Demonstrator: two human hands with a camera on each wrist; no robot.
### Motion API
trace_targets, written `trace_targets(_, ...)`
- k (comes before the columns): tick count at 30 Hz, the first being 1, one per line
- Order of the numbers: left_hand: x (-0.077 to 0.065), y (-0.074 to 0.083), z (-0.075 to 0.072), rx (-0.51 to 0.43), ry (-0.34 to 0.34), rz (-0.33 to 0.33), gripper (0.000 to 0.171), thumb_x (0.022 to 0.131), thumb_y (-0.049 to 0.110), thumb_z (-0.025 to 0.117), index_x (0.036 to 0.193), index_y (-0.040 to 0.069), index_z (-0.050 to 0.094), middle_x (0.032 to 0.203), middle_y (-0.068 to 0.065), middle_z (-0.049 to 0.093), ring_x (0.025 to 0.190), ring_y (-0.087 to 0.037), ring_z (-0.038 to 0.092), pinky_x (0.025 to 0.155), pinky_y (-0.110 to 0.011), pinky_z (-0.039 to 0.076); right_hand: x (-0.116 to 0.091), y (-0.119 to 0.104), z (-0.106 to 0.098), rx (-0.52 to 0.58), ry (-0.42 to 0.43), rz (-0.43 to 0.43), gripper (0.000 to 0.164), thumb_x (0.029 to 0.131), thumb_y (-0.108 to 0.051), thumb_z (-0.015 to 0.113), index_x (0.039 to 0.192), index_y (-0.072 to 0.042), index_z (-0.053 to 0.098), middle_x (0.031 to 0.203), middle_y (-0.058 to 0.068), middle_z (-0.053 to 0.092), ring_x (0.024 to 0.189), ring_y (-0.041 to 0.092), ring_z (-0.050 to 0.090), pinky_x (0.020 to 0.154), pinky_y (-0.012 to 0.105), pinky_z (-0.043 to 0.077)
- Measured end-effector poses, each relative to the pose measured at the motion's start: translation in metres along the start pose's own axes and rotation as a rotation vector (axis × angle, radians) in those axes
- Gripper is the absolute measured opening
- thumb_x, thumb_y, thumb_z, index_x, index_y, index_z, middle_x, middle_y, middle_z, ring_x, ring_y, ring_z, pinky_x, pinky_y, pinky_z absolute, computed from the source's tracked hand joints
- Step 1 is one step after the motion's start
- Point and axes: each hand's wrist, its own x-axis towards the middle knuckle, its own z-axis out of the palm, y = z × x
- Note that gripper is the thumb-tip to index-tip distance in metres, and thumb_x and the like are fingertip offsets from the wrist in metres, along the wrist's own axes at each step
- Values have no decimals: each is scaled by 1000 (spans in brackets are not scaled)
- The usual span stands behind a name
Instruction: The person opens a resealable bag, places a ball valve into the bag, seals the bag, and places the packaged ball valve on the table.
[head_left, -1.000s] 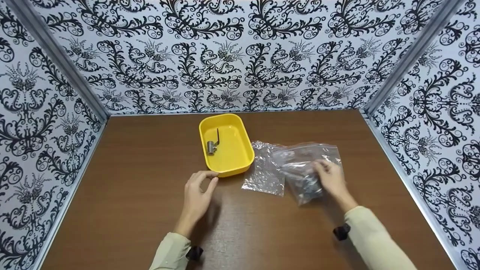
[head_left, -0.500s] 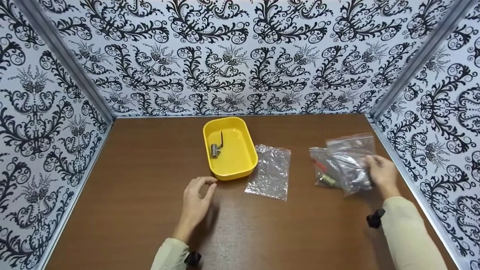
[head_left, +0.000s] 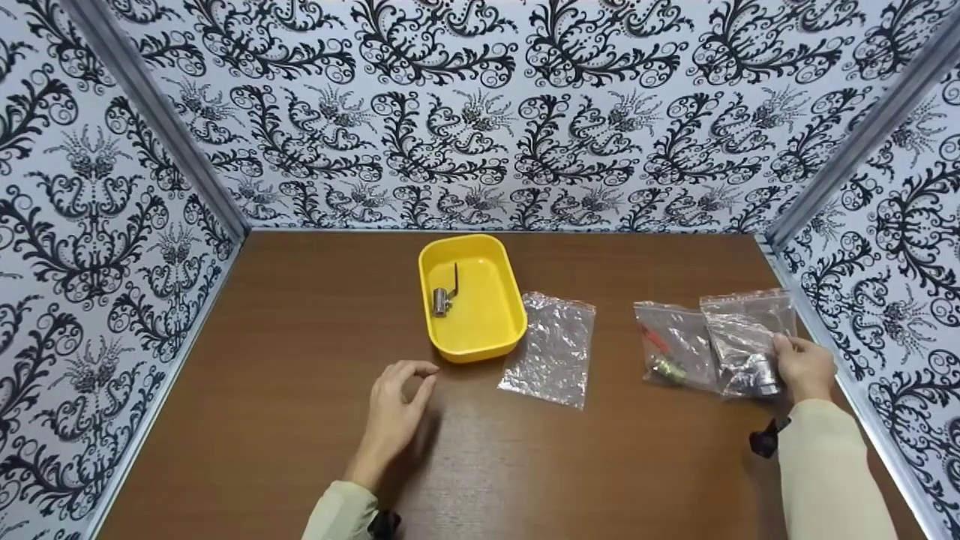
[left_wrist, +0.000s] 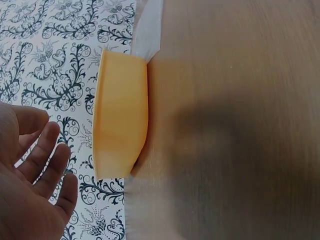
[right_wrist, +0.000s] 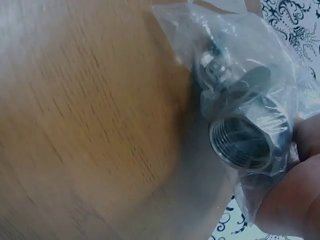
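My right hand (head_left: 806,366) pinches the right edge of a clear zip bag (head_left: 739,322) at the table's right side. Inside the bag is a shiny metal fitting (right_wrist: 245,140), its threaded opening facing the right wrist camera. Beside it lies another clear zip bag (head_left: 682,337) with a red part and a brass-coloured fitting inside. My left hand (head_left: 397,409) hovers just in front of the yellow tray (head_left: 517,322), fingers loosely bent and holding nothing. The left wrist view shows the hand apart from the tray. A metal ball valve (head_left: 441,301) with a dark lever handle sits in the tray's left part.
A flat clear zip bag (head_left: 551,349) with nothing visible inside lies against the tray's right side on the brown table (head_left: 315,300). Patterned walls (head_left: 480,112) stand at the back and both sides, close to my right hand.
My right hand has carried its bag rightward from beside the flat bag and lowered it next to the bag with the red part. The left hand has hardly moved.
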Motion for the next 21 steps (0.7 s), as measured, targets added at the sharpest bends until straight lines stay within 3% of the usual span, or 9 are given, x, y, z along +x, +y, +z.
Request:
trace_targets(5,0,1,-2,0,-18,2,11,88,9,70,98,13,71,97,5,70,97,-15,64,89,-39,48,-3,-2,0,-40,-26,-23,65,101,-40,34,138,13,41,142,39,37,130,55,37,112,57,29)
trace_targets(13,0,3,-1,-4,-32,-3,12,88,8,70,99,13,71,97,5,70,98,-15,63,89,-38,48,-3,-2,0,104,-1,35,68,99,-41,33,140,13,38,139,38,40,125,50,40,110,55,31)
trace_targets(17,0,6,0,-17,-39,-15,12,88,9,69,100,13,71,98,4,70,98,-15,63,89,-39,48,-2,-1,1,53,85,47,63,98,-33,35,146,7,29,143,36,38,131,52,37,111,56,30)
trace_targets(21,-1,6,3,-19,-48,-28,13,88,9,70,100,13,71,98,3,70,99,-16,63,90,-40,47,-3,-3,7,24,237,17,53,94,-19,42,144,-1,37,139,29,45,129,48,40,109,56,30)
